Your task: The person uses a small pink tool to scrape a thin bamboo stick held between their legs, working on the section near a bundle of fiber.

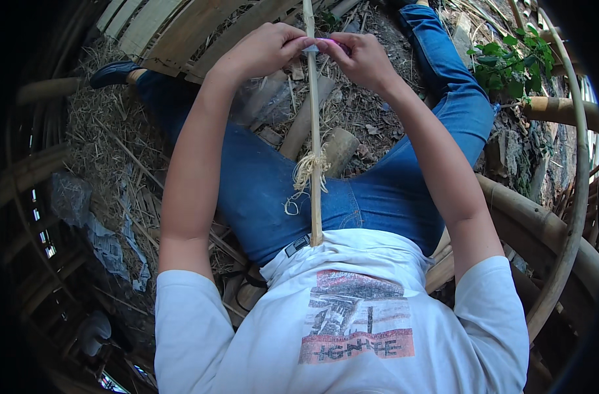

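Pale wooden strip point(314, 111), pinched well out from your white shirt point(247, 354).
Your left hand point(263, 51) pinches at the strip; your right hand point(365, 60) pinches a purple item point(344, 49) beside it, mostly finger-covered, kind unclear. Room either side between your jeans' point(260, 187) legs; slatted panel point(181, 36) bounds far left, bamboo rail point(542, 226) near right. Frame cuts off the strip's far tip.

The left hand point(265, 50) and right hand point(363, 60) meet with pinched fingertips at a long, pale, narrow wooden strip point(314, 118), its near end against the white printed cotton T-shirt point(273, 335). Curly cream-coloured shavings point(307, 172) hang beside it over blue denim jeans point(260, 190). A green leafy plant point(513, 65) grows at upper right.
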A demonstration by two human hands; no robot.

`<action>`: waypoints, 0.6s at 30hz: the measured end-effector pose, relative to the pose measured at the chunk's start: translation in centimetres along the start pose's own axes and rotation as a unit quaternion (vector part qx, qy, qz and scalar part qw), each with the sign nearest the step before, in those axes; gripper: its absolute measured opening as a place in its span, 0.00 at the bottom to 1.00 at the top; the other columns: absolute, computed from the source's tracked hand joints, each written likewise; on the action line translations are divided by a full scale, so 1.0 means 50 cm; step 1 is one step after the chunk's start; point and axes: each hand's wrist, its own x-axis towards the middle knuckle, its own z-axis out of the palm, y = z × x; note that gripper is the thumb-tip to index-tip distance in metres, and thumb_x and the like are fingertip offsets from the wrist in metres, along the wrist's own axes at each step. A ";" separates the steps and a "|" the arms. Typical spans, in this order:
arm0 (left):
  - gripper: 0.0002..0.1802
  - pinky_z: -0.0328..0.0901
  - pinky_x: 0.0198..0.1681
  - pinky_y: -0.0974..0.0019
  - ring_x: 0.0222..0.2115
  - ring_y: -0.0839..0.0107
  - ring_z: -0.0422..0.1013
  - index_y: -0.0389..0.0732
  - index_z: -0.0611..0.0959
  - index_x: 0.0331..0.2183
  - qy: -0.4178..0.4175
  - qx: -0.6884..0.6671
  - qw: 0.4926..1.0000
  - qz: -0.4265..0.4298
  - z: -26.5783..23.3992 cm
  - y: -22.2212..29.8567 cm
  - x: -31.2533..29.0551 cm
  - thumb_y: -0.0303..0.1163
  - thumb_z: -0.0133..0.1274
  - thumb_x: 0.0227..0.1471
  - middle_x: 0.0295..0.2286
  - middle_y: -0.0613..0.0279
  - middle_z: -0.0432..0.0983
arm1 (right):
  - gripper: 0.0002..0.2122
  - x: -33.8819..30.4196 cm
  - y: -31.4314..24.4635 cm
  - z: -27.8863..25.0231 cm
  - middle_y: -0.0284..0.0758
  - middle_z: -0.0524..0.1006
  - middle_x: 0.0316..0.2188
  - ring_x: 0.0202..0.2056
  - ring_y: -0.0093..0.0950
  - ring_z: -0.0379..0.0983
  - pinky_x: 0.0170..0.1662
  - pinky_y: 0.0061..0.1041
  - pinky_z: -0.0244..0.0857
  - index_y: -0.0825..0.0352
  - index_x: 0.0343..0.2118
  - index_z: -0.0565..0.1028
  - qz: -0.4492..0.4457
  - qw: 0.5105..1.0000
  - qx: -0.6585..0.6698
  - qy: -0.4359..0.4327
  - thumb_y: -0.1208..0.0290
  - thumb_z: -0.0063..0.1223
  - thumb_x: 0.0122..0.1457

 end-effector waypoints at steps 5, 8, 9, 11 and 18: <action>0.19 0.57 0.21 0.69 0.16 0.80 0.60 0.35 0.80 0.32 -0.013 -0.039 0.999 0.015 -0.039 -0.022 0.061 0.40 0.45 0.65 0.14 0.70 0.64 | 0.16 0.064 0.020 0.005 0.37 0.75 0.17 0.18 0.23 0.69 0.24 0.25 0.63 0.64 0.43 0.81 -0.034 0.998 -0.017 0.058 0.56 0.53 0.63; 0.19 0.65 0.27 0.64 0.21 0.71 0.70 0.38 0.85 0.42 -0.060 -0.020 0.996 -0.061 -0.058 0.008 0.059 0.40 0.44 0.65 0.20 0.58 0.76 | 0.14 0.065 0.006 -0.005 0.45 0.76 0.19 0.22 0.37 0.76 0.28 0.34 0.67 0.68 0.32 0.81 0.013 1.000 0.019 0.012 0.61 0.52 0.62; 0.19 0.65 0.27 0.64 0.21 0.71 0.70 0.38 0.85 0.42 -0.063 -0.019 0.996 -0.060 -0.056 0.012 0.059 0.40 0.44 0.65 0.20 0.58 0.76 | 0.14 0.063 0.007 -0.003 0.44 0.76 0.19 0.22 0.37 0.75 0.28 0.33 0.67 0.68 0.32 0.81 0.013 0.999 0.037 0.019 0.61 0.52 0.62; 0.19 0.64 0.26 0.66 0.20 0.74 0.69 0.37 0.85 0.40 -0.044 0.036 0.997 -0.055 -0.057 0.021 0.057 0.39 0.45 0.65 0.19 0.61 0.75 | 0.14 0.061 0.024 0.004 0.44 0.76 0.18 0.21 0.37 0.75 0.27 0.33 0.67 0.68 0.32 0.80 0.015 0.998 0.055 0.029 0.61 0.51 0.62; 0.17 0.55 0.21 0.68 0.16 0.80 0.57 0.35 0.81 0.34 -0.036 0.037 0.999 0.005 -0.036 -0.045 0.059 0.40 0.46 0.65 0.14 0.69 0.63 | 0.17 0.043 0.032 0.034 0.38 0.77 0.18 0.21 0.35 0.75 0.28 0.33 0.68 0.58 0.39 0.83 -0.010 0.999 -0.011 0.050 0.50 0.51 0.62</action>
